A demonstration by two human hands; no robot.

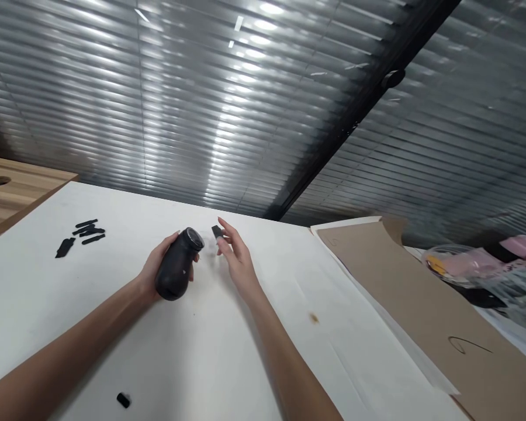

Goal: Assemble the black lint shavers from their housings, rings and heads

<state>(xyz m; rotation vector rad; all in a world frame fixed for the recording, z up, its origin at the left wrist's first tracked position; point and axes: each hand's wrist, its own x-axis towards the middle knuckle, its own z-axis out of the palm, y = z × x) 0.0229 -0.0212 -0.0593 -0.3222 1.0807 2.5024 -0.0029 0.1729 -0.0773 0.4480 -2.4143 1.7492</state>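
Note:
My left hand is wrapped round a black rounded device with a shiny round top, held tilted just above the white table. My right hand hovers right beside the device's top, its fingertips pinched on a small black piece. Both forearms reach in from the bottom of the view.
Several small black parts lie at the table's far left. A tiny black piece sits near the front edge. Brown cardboard covers the right side, with plastic bags beyond. A wooden surface adjoins at far left. Blinds fill the background.

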